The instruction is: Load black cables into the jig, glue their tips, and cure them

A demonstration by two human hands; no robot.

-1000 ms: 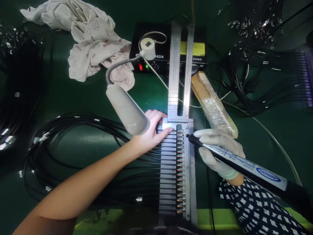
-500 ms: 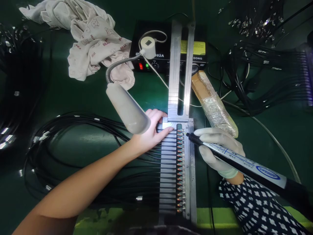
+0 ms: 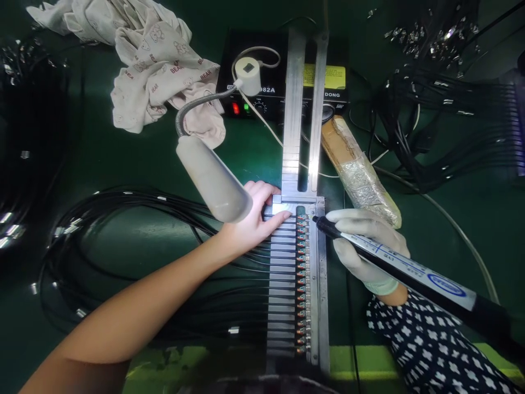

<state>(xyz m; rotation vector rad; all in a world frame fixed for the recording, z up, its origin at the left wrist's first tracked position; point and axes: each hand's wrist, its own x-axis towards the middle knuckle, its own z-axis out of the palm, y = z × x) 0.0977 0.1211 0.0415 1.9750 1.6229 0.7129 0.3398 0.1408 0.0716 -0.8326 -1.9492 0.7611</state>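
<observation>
Green tabletop (image 3: 447,257) | left hand (image 3: 253,221) spread against metal fixture (image 3: 321,279) | right hand (image 3: 377,232) grasping marker (image 3: 414,269)

Left hand (image 3: 260,223) partly behind lamp (image 3: 211,178), sleeve (image 3: 426,339) cropped

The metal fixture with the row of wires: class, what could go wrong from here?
The right hand holds the pen-shaped tool with its tip close to the wire ends; a slip might knock one askew.
The left forearm crosses the black cables in view, so moving it could tug them.
The lamp overlaps the left hand in this view; lifting that hand might bump it.
</observation>
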